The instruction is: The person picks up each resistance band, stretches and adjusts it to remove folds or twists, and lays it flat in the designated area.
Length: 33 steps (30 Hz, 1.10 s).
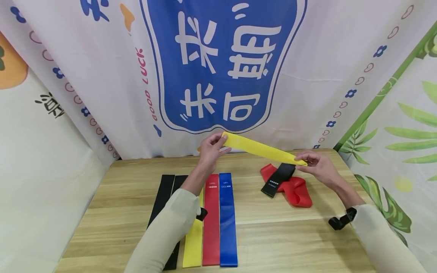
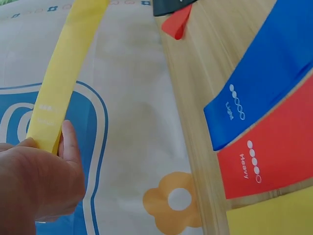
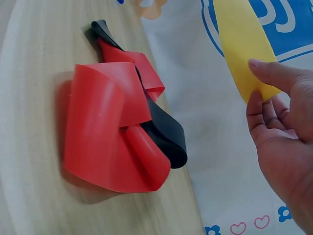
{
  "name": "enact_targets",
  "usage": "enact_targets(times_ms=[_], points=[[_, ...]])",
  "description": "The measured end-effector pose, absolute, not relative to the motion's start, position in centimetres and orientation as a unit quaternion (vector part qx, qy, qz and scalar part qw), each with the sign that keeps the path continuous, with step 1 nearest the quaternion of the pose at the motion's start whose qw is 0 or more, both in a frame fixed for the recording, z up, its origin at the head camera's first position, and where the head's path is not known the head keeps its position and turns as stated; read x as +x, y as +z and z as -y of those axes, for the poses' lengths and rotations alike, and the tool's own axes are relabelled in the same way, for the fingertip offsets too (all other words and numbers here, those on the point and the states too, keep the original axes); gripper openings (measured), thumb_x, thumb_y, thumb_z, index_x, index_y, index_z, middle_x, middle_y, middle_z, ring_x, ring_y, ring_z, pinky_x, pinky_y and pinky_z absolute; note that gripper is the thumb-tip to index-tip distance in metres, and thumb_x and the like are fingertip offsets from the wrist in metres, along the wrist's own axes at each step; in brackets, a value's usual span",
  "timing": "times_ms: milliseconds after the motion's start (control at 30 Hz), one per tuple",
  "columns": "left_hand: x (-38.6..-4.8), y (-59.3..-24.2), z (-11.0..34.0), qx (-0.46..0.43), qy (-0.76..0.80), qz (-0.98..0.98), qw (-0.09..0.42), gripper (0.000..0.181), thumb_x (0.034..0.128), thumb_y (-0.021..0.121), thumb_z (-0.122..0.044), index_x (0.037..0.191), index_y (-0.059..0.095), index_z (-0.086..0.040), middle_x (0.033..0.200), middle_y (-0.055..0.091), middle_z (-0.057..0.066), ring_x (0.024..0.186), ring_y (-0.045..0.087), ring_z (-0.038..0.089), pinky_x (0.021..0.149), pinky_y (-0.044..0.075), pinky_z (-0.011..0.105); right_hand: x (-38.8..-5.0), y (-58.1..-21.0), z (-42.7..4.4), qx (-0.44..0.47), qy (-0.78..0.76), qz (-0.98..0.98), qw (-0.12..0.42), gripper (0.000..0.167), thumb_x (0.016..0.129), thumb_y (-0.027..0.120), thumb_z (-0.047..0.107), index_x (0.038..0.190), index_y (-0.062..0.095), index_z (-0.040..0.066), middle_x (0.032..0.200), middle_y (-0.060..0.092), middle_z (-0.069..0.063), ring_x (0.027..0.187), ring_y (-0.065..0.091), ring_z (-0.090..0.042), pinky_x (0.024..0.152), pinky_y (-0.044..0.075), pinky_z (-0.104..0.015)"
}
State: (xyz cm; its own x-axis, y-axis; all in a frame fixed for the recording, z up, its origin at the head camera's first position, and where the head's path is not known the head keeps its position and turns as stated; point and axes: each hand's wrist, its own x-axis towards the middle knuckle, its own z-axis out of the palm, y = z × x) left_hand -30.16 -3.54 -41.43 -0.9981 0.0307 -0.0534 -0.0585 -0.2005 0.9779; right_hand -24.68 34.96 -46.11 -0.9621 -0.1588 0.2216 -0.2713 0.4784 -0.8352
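Observation:
A yellow resistance band (image 1: 261, 148) is stretched out flat above the far edge of the table, its left end a little higher than its right. My left hand (image 1: 211, 149) pinches the left end, where small white print shows in the left wrist view. At the other end, my right hand (image 1: 317, 165) holds the band between thumb and fingers (image 3: 255, 110). Below the right hand, a crumpled red band (image 1: 297, 191) lies on the table, tangled with a black band (image 1: 278, 180).
On the wooden table (image 1: 273, 239), flat bands lie side by side: blue (image 1: 228, 220), red (image 1: 211, 220), another yellow (image 1: 193, 242) and black ones (image 1: 162, 197), partly hidden by the left arm. A printed curtain (image 1: 307, 94) hangs behind the table.

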Motion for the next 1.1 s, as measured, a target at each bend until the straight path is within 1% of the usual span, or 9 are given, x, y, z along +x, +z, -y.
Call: enact_targets(times_ms=[100, 200, 267, 400, 533, 667, 767, 867, 1100], points=[[-30.1, -41.7, 3.8, -0.012, 0.771, -0.636, 0.031, 0.028, 0.1031, 0.071, -0.021, 0.128, 0.072, -0.008, 0.119, 0.062, 0.011, 0.112, 0.068, 0.026, 0.093, 0.062, 0.037, -24.4, -46.4, -34.9, 0.112, 0.498, 0.858, 0.055, 0.026, 0.094, 0.082, 0.011, 0.116, 0.075, -0.002, 0.123, 0.070, -0.016, 0.097, 0.067, -0.008, 0.082, 0.059, -0.017], [-30.2, -42.0, 4.0, -0.012, 0.761, -0.648, 0.029, 0.027, 0.1029, 0.072, -0.021, 0.127, 0.072, -0.009, 0.119, 0.062, 0.011, 0.112, 0.068, 0.026, 0.091, 0.062, 0.036, -24.0, -46.6, -34.9, 0.093, 0.488, 0.867, 0.048, 0.025, 0.097, 0.080, 0.018, 0.115, 0.076, 0.001, 0.118, 0.072, -0.015, 0.091, 0.067, -0.012, 0.076, 0.059, -0.020], [-30.3, -42.2, 4.1, -0.011, 0.752, -0.659, 0.027, 0.027, 0.1027, 0.072, -0.021, 0.127, 0.072, -0.010, 0.119, 0.063, 0.011, 0.112, 0.069, 0.026, 0.091, 0.063, 0.034, -23.7, -46.9, -34.8, 0.085, 0.477, 0.874, 0.042, 0.025, 0.098, 0.079, 0.021, 0.114, 0.076, 0.003, 0.115, 0.074, -0.015, 0.089, 0.067, -0.014, 0.075, 0.059, -0.022], [-30.5, -42.6, 4.3, -0.001, 0.729, -0.685, 0.026, 0.027, 0.1022, 0.072, -0.021, 0.127, 0.073, -0.010, 0.118, 0.064, 0.012, 0.108, 0.070, 0.026, 0.090, 0.063, 0.034, -22.9, -47.3, -34.6, 0.088, 0.480, 0.872, 0.033, 0.024, 0.097, 0.080, 0.018, 0.114, 0.075, 0.002, 0.111, 0.073, -0.016, 0.086, 0.068, -0.019, 0.073, 0.061, -0.027], [-30.8, -42.9, 4.3, 0.001, 0.708, -0.706, 0.030, 0.027, 0.1020, 0.073, -0.020, 0.127, 0.075, -0.010, 0.116, 0.064, 0.012, 0.104, 0.071, 0.027, 0.089, 0.063, 0.034, -21.9, -47.7, -34.4, 0.098, 0.498, 0.861, 0.016, 0.025, 0.096, 0.081, 0.014, 0.115, 0.074, 0.000, 0.108, 0.073, -0.018, 0.085, 0.069, -0.018, 0.072, 0.062, -0.029], [-31.1, -43.1, 4.3, -0.002, 0.690, -0.722, 0.039, 0.029, 0.1015, 0.074, -0.018, 0.129, 0.074, -0.010, 0.115, 0.064, 0.013, 0.102, 0.070, 0.027, 0.085, 0.064, 0.032, -20.9, -48.1, -34.0, 0.106, 0.509, 0.854, -0.018, 0.028, 0.095, 0.081, 0.014, 0.118, 0.073, 0.000, 0.107, 0.072, -0.017, 0.088, 0.070, -0.017, 0.075, 0.064, -0.034], [-31.2, -43.3, 4.3, -0.001, 0.680, -0.731, 0.046, 0.029, 0.1009, 0.074, -0.015, 0.129, 0.074, -0.009, 0.114, 0.064, 0.013, 0.100, 0.070, 0.027, 0.081, 0.064, 0.030, -20.1, -48.4, -33.6, 0.119, 0.513, 0.849, -0.043, 0.029, 0.095, 0.081, 0.014, 0.119, 0.073, 0.001, 0.108, 0.072, -0.016, 0.090, 0.070, -0.018, 0.075, 0.063, -0.033], [-31.3, -43.6, 4.4, 0.005, 0.675, -0.736, 0.054, 0.028, 0.0998, 0.074, -0.011, 0.128, 0.075, -0.008, 0.113, 0.065, 0.015, 0.098, 0.070, 0.027, 0.078, 0.064, 0.029, -19.5, -48.7, -33.2, 0.137, 0.512, 0.845, -0.072, 0.026, 0.095, 0.081, 0.012, 0.118, 0.074, 0.002, 0.108, 0.071, -0.016, 0.089, 0.068, -0.018, 0.074, 0.062, -0.030], [-31.6, -44.2, 4.4, 0.021, 0.664, -0.744, 0.075, 0.034, 0.0978, 0.074, -0.002, 0.131, 0.074, -0.011, 0.114, 0.068, 0.015, 0.095, 0.071, 0.026, 0.076, 0.064, 0.029, -18.2, -49.4, -31.9, 0.167, 0.484, 0.851, -0.121, 0.021, 0.094, 0.083, 0.016, 0.113, 0.077, 0.010, 0.103, 0.069, -0.011, 0.084, 0.064, -0.017, 0.070, 0.056, -0.024]])
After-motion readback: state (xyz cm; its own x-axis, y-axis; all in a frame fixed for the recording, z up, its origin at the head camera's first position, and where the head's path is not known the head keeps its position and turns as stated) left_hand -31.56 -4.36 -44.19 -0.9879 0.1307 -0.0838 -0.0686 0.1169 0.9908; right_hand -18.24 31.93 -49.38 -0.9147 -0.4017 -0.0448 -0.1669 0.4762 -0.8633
